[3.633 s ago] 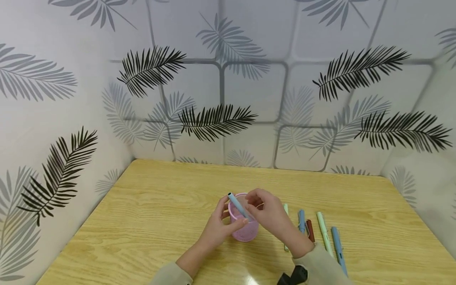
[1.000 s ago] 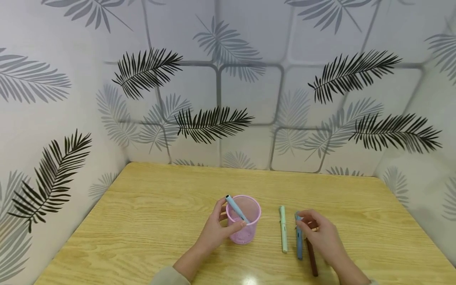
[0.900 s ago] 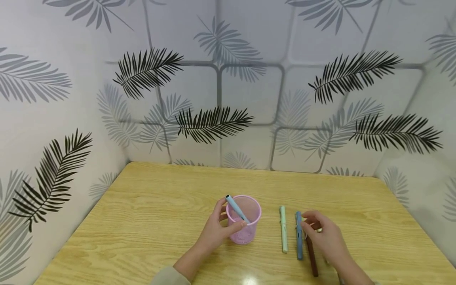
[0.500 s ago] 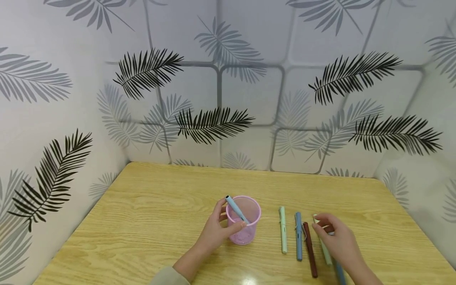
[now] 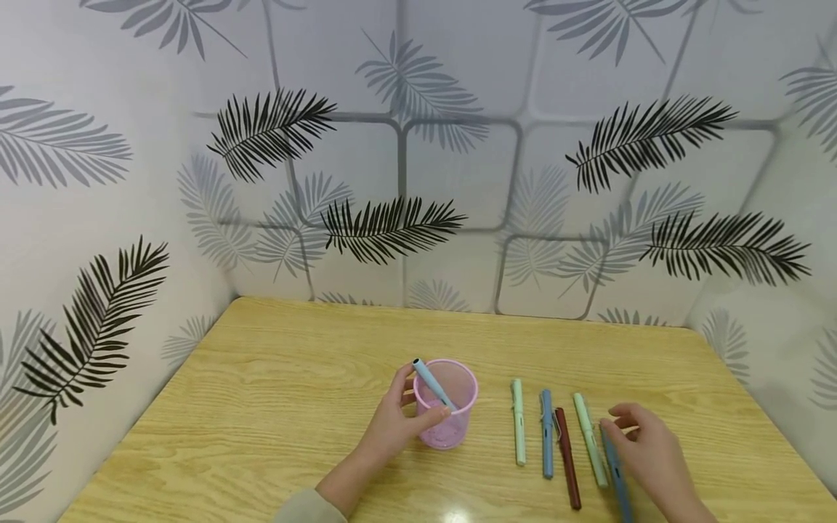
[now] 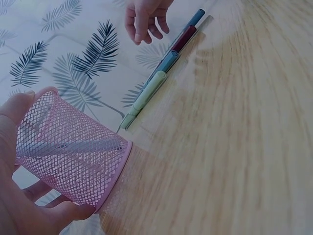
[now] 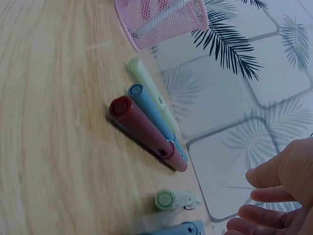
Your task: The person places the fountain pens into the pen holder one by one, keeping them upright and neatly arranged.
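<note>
My left hand [image 5: 392, 430] grips the side of a pink mesh cup [image 5: 456, 427], which stands upright with a light blue pen [image 5: 433, 383] leaning inside. To the right lie a light green pen [image 5: 519, 428], a blue pen [image 5: 547, 439], a dark red pen [image 5: 568, 461], a second light green pen [image 5: 591, 443] and a second blue pen [image 5: 616, 476]. Over the upper end of that last pen is my right hand [image 5: 654, 450], partly hiding it. In the right wrist view, its fingers are loosely bent and apart from the blue pen [image 7: 183, 229], holding nothing.
The wooden table [image 5: 294, 363] meets a leaf-patterned wall covering [image 5: 458, 167] at the back, with similar covering on both sides. Bare table surface lies left of the cup and behind the pens.
My right hand has moved from the cup to the pens, then rightward across them to the far-right blue pen, uncovering the others. My left hand keeps its grip on the cup.
</note>
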`<state>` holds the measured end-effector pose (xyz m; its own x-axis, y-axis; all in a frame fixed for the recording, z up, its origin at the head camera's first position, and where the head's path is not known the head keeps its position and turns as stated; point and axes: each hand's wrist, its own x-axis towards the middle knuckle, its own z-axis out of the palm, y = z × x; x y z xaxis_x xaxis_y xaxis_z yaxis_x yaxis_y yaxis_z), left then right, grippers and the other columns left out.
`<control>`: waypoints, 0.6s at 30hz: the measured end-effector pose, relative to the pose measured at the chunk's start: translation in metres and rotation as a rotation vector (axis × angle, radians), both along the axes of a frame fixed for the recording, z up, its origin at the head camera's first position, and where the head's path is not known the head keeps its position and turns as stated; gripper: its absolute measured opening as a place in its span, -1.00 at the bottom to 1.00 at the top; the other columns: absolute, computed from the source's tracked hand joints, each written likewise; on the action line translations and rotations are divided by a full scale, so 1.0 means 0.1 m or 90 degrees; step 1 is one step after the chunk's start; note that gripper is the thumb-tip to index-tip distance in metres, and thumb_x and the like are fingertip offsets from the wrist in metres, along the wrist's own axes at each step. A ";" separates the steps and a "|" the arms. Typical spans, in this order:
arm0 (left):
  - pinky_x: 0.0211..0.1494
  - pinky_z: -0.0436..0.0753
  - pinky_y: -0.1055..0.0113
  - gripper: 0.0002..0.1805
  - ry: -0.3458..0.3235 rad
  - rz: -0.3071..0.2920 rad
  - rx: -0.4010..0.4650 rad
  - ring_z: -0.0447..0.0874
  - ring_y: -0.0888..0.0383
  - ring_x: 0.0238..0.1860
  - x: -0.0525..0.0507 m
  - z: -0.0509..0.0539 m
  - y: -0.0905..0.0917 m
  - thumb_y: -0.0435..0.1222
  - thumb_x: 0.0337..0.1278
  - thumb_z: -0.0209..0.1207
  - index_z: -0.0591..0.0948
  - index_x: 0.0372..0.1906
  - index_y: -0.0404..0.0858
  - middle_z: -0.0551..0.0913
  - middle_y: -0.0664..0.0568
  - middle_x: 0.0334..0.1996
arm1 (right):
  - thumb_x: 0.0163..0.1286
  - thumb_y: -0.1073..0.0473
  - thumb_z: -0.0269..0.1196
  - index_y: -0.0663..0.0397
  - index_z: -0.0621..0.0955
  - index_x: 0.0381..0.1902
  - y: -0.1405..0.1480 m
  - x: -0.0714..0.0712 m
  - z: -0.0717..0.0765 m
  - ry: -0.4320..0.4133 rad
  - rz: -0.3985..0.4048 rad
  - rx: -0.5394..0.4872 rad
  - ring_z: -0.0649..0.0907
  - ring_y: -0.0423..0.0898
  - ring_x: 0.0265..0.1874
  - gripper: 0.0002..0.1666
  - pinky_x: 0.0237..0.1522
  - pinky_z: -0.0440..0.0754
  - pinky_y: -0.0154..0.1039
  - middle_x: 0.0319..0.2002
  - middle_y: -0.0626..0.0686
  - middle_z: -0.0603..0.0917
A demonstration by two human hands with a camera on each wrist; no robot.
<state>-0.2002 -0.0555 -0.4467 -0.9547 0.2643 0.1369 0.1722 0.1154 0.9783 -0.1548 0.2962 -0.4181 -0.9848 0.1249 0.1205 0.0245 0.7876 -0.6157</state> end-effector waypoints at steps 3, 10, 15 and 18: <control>-0.01 0.53 0.02 -0.16 0.000 0.000 -0.008 0.32 -0.23 0.17 0.00 0.00 0.00 -0.13 -0.05 0.35 0.17 0.35 0.07 0.29 -0.18 0.18 | 0.35 0.07 0.18 0.39 0.50 -0.04 0.06 0.01 -0.02 -0.014 -0.009 0.009 0.62 0.05 -0.37 -0.56 -0.46 0.56 -0.17 -0.28 0.18 0.62; -0.01 0.53 0.01 -0.15 -0.005 -0.007 -0.004 0.30 -0.30 0.16 0.11 0.21 0.00 -0.18 -0.02 0.33 0.15 0.37 -0.10 0.30 -0.25 0.15 | 0.34 0.03 0.16 0.47 0.48 -0.07 0.16 0.01 -0.02 -0.069 -0.008 0.034 0.60 0.04 -0.40 -0.48 -0.46 0.56 -0.12 -0.33 0.18 0.62; -0.01 0.53 0.04 -0.17 -0.009 -0.010 -0.005 0.30 -0.30 0.17 0.16 0.31 0.00 -0.19 -0.01 0.32 0.16 0.37 -0.13 0.30 -0.25 0.15 | 0.33 -0.06 0.16 0.49 0.46 -0.11 0.23 0.01 -0.04 -0.124 -0.002 0.044 0.60 0.04 -0.40 -0.40 -0.44 0.55 -0.09 -0.39 0.14 0.63; -0.01 0.53 0.03 -0.17 -0.007 -0.010 -0.005 0.30 -0.30 0.16 0.17 0.32 0.00 -0.20 -0.01 0.32 0.17 0.36 -0.13 0.31 -0.26 0.14 | 0.32 -0.10 0.16 0.49 0.45 -0.12 0.25 0.00 -0.07 -0.155 0.000 0.045 0.61 0.04 -0.40 -0.37 -0.41 0.55 -0.06 -0.39 0.12 0.63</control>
